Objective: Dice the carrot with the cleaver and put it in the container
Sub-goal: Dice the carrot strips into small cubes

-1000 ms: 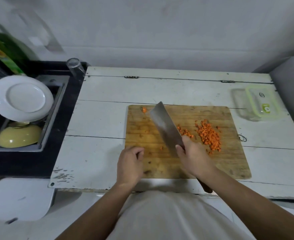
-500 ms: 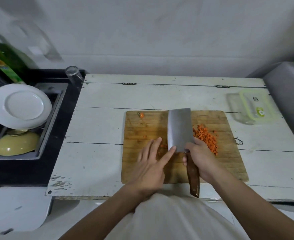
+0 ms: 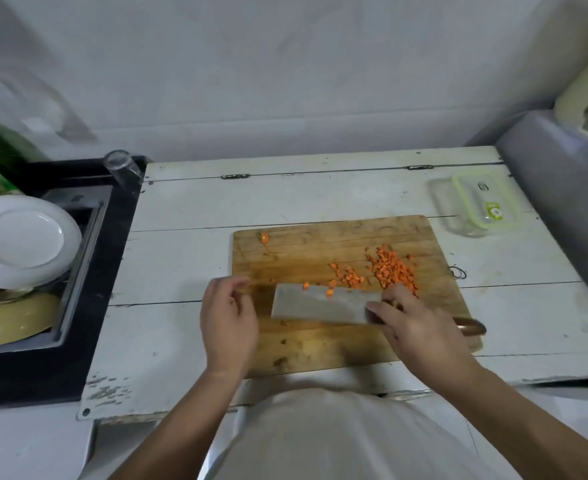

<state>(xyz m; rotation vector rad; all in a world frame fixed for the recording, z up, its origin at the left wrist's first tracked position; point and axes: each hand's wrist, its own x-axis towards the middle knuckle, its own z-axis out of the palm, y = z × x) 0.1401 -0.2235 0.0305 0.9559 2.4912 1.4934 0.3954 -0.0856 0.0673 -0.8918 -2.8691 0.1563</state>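
Head view is showing the right hand (image 3: 420,327) gripping the cleaver (image 3: 320,304), its blade lying flat on the cutting board (image 3: 320,348), while the left hand (image 3: 228,317) is hovering loosely curled and empty beside the blade tip. Diced carrot (image 3: 393,270) is lying just beyond the blade. The container (image 3: 472,206) is sitting empty near the bench's (image 3: 181,209) far right corner, its label unreadable.

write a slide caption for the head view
Right hand holds the cleaver flat over the cutting board, diced carrot piled behind it; container waits.
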